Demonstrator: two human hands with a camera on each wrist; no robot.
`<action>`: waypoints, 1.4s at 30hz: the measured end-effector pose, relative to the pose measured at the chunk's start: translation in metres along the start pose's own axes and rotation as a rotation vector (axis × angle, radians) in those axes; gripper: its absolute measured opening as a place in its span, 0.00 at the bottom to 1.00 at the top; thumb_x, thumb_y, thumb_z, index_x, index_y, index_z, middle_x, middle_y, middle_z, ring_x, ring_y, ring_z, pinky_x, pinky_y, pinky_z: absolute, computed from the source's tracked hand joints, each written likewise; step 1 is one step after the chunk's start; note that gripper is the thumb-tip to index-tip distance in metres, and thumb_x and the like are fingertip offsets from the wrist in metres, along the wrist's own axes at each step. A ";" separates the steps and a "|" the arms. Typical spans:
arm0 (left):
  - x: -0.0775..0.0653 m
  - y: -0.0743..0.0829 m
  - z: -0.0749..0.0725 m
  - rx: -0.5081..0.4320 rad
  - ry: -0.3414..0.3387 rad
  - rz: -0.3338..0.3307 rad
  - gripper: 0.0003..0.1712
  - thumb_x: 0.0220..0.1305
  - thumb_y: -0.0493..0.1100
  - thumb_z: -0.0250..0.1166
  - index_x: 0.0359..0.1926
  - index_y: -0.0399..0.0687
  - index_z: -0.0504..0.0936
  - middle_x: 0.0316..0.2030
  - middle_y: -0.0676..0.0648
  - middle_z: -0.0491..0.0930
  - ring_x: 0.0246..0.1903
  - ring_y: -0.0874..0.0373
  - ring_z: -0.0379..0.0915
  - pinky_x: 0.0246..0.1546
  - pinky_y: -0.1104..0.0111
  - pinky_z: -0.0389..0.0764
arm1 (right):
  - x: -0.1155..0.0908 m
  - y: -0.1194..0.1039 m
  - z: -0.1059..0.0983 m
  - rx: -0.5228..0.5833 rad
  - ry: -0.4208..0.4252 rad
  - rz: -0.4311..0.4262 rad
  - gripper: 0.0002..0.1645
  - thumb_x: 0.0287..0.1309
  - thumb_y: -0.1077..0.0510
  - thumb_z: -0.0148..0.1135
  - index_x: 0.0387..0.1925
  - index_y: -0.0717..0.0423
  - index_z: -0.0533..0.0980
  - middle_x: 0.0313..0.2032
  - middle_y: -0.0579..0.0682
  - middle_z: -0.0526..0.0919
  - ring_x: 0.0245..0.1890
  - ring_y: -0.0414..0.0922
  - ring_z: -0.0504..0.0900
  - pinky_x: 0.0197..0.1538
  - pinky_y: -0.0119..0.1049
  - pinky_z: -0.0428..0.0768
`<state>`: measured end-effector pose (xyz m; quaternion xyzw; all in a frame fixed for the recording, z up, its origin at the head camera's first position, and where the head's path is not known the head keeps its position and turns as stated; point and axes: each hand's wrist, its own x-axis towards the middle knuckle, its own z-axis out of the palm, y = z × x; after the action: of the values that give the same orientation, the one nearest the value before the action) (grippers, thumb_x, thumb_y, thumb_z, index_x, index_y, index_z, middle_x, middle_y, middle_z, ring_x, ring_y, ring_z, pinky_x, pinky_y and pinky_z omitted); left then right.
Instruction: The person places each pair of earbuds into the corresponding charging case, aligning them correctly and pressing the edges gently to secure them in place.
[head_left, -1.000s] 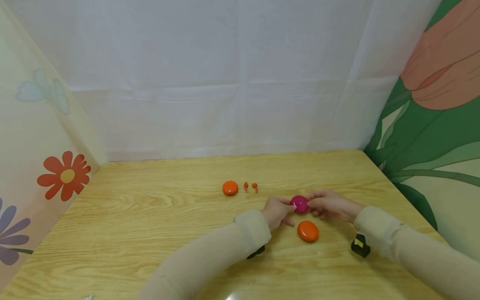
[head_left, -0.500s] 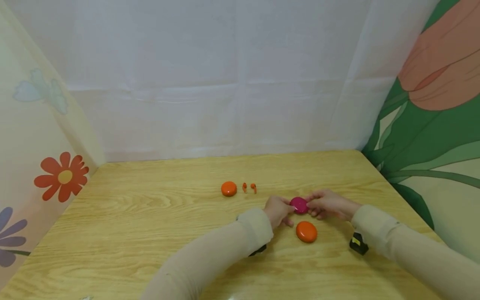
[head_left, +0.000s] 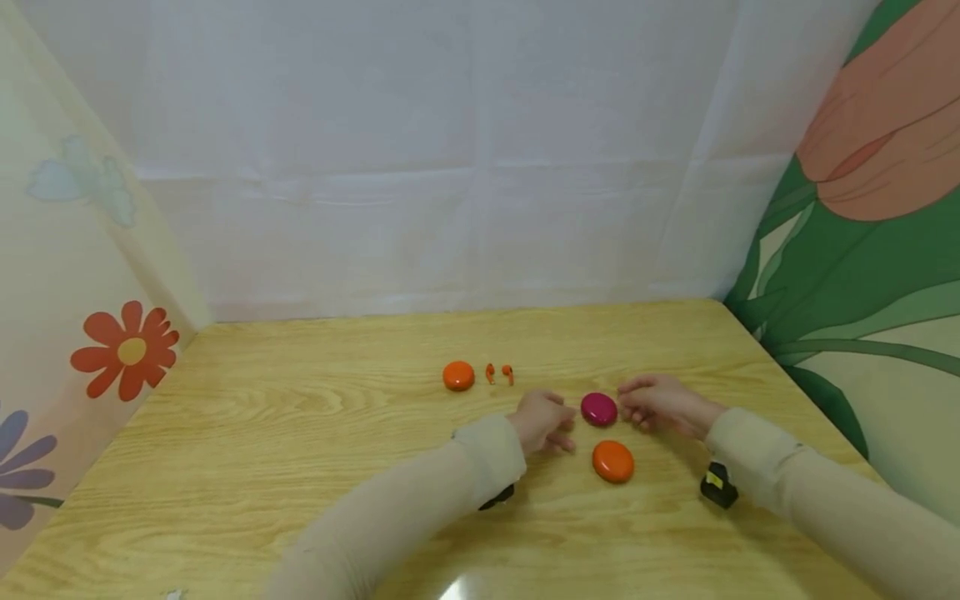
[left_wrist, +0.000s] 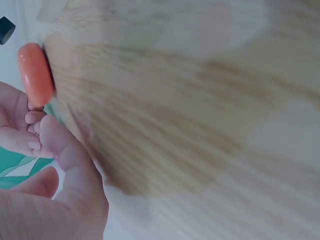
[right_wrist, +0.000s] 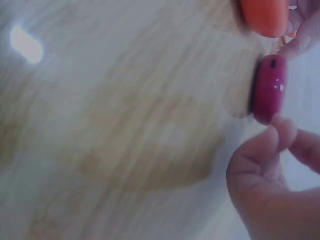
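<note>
A glossy magenta round earbud case (head_left: 599, 409) lies on the table between my two hands. My left hand (head_left: 540, 421) is just left of it, fingers loosely bent and apart from the case. On the other side is my right hand (head_left: 663, 402), its fingertips close by the case's right edge and holding nothing. The right wrist view shows a small dark slot on the side of the magenta case (right_wrist: 270, 92), with the thumb near its end. Nearer to me rests an orange round case (head_left: 613, 462), which the left wrist view shows beyond the left fingertips.
Farther back stands a second orange round case (head_left: 458, 376), with an orange earbud (head_left: 490, 373) and another orange earbud (head_left: 507, 374) to its right. A white cloth (head_left: 450, 208) hangs behind the wood-grain table (head_left: 300, 467). A small pale scrap (head_left: 174, 595) lies at the front left.
Both hands have let go of the magenta case. My left hand has drawn back to the left, my right hand slightly to the right. The case stays on the table.
</note>
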<state>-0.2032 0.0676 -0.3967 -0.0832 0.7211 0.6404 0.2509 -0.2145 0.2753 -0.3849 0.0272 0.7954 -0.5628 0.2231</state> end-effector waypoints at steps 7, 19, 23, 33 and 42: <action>-0.015 -0.003 -0.025 -0.045 -0.045 0.028 0.23 0.69 0.36 0.60 0.62 0.34 0.70 0.37 0.41 0.81 0.17 0.60 0.76 0.18 0.74 0.77 | -0.005 -0.011 0.003 -0.006 0.060 -0.058 0.24 0.67 0.65 0.51 0.57 0.79 0.62 0.26 0.45 0.76 0.23 0.37 0.72 0.29 0.30 0.73; -0.028 -0.003 -0.073 -0.041 -0.030 0.084 0.24 0.71 0.37 0.56 0.65 0.33 0.67 0.43 0.36 0.80 0.17 0.60 0.77 0.17 0.75 0.74 | -0.012 -0.038 0.022 -0.044 0.085 -0.054 0.22 0.68 0.62 0.54 0.55 0.76 0.66 0.29 0.47 0.79 0.25 0.37 0.74 0.31 0.31 0.74; -0.033 -0.002 -0.085 -0.024 -0.009 0.092 0.24 0.72 0.37 0.56 0.65 0.33 0.67 0.43 0.36 0.81 0.17 0.60 0.77 0.18 0.74 0.74 | -0.012 -0.046 0.030 -0.050 0.080 -0.056 0.22 0.68 0.62 0.55 0.56 0.76 0.66 0.31 0.49 0.80 0.25 0.37 0.76 0.33 0.32 0.77; -0.041 -0.006 -0.106 0.002 0.009 0.145 0.26 0.73 0.38 0.54 0.67 0.32 0.63 0.45 0.34 0.79 0.17 0.61 0.77 0.18 0.73 0.74 | -0.007 -0.059 0.048 -0.016 0.074 -0.075 0.22 0.67 0.65 0.53 0.56 0.77 0.65 0.31 0.50 0.79 0.27 0.38 0.77 0.34 0.31 0.79; -0.041 -0.008 -0.119 0.023 0.108 0.170 0.24 0.72 0.37 0.54 0.65 0.29 0.64 0.45 0.33 0.79 0.16 0.61 0.76 0.17 0.73 0.75 | -0.003 -0.066 0.064 0.000 0.034 -0.107 0.23 0.67 0.65 0.53 0.58 0.78 0.65 0.37 0.55 0.83 0.33 0.40 0.81 0.41 0.37 0.81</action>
<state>-0.1950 -0.0570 -0.3786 -0.0531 0.7454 0.6455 0.1574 -0.2101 0.1937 -0.3428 -0.0055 0.7994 -0.5734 0.1792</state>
